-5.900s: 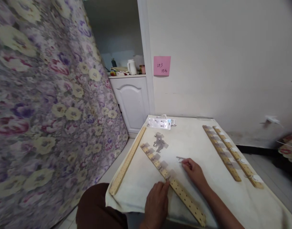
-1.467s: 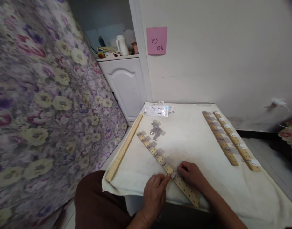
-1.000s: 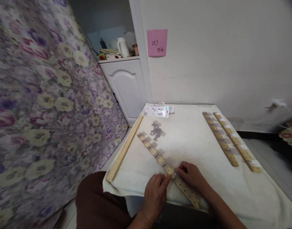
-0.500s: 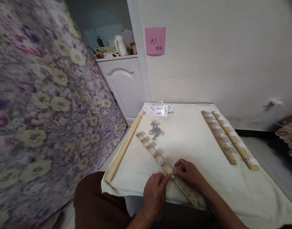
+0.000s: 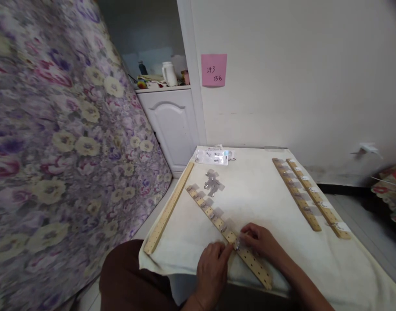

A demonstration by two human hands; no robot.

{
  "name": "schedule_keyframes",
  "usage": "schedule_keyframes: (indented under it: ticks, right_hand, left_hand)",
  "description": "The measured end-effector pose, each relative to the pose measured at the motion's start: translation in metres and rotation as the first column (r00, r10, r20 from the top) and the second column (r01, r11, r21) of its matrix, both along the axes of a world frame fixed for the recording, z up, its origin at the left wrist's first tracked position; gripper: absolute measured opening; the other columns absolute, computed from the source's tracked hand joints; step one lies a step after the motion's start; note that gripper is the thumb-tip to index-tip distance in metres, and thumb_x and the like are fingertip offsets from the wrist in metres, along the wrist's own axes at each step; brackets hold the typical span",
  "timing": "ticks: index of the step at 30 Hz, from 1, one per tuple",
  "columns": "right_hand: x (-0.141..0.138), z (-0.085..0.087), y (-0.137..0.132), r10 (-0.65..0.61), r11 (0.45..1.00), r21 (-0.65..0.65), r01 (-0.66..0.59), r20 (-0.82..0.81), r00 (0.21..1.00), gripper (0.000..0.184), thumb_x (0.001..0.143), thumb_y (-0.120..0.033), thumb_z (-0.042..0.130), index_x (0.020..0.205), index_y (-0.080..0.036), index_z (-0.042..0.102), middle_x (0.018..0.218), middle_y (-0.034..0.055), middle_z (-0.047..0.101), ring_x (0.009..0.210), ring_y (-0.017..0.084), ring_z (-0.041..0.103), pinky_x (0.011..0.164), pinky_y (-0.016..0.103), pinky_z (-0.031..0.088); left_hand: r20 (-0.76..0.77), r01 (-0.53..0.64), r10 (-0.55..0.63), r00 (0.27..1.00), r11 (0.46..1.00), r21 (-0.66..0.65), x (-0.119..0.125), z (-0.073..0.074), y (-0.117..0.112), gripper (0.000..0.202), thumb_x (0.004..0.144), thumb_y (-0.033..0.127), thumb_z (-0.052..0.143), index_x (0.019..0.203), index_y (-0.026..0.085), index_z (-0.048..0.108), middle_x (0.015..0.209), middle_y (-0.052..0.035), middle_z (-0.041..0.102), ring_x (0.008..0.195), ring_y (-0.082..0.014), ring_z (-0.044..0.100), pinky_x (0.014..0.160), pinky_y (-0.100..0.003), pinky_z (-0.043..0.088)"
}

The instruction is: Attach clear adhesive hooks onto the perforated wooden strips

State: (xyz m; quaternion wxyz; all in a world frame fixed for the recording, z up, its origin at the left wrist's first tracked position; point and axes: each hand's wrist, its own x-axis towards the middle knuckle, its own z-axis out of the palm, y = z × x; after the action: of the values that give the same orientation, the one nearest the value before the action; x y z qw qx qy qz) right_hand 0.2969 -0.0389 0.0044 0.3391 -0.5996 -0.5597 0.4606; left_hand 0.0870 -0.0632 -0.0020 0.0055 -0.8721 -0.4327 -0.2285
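Note:
A long perforated wooden strip (image 5: pixel 217 224) lies diagonally on a white cloth-covered table (image 5: pixel 259 198), with several small metal clips along its upper half. My left hand (image 5: pixel 212 270) presses fingertips against the strip's near side. My right hand (image 5: pixel 262 241) pinches a small metal clip (image 5: pixel 237 245) onto the strip, fingers curled. A little heap of loose metal clips (image 5: pixel 212 183) lies farther up the table.
A bare wooden strip (image 5: pixel 168 209) lies along the table's left edge. Two strips fitted with clips (image 5: pixel 306 196) lie at the right. A clear packet (image 5: pixel 213 156) sits at the far edge. A flowered mattress (image 5: pixel 61 142) leans at left; a pink note (image 5: pixel 213 70) hangs on the wall.
Earlier my right hand held a clip out on the cloth; it has since come onto the strip beside my left hand. In the last second both hands stay put while the view shifts slightly.

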Motion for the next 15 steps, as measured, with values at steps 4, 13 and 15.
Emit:
schedule_keyframes:
  ticks: [4,13,15]
  right_hand:
    - [0.018,0.0,0.015,-0.083,0.994,0.075,0.08,0.039,0.996,0.024,0.08,-0.04,0.052,0.08,-0.018,0.06,0.057,-0.0041,0.051,0.046,0.01,0.045,0.046,0.023,0.036]
    - [-0.005,0.0,0.129,-0.175,0.956,0.279,0.094,0.281,0.944,0.02,0.076,-0.03,0.053,0.088,-0.018,0.064,0.071,0.0003,0.06,0.068,0.015,0.055,0.066,0.025,0.042]
    - [-0.019,0.0,0.154,-0.202,0.951,0.289,0.113,0.3,0.932,0.024,0.074,-0.028,0.056,0.094,-0.018,0.063,0.078,0.0014,0.06,0.074,0.016,0.055,0.069,0.026,0.041]
  left_hand:
    - [0.061,0.024,-0.029,0.998,0.997,0.078,-0.002,-0.006,0.001,0.045,0.08,0.002,0.038,0.119,0.021,0.052,0.09,-0.0059,0.06,0.08,-0.0191,0.054,0.068,-0.032,0.049]
    - [0.134,-0.012,-0.03,0.991,0.952,0.306,-0.002,-0.017,0.01,0.03,0.089,0.013,0.036,0.108,0.021,0.058,0.074,-0.0023,0.062,0.064,-0.0152,0.056,0.056,-0.026,0.044]
    - [0.146,-0.062,0.014,0.989,0.941,0.332,-0.002,-0.027,0.012,0.024,0.089,0.018,0.042,0.105,0.023,0.059,0.071,-0.0013,0.061,0.061,-0.0145,0.056,0.055,-0.026,0.043]
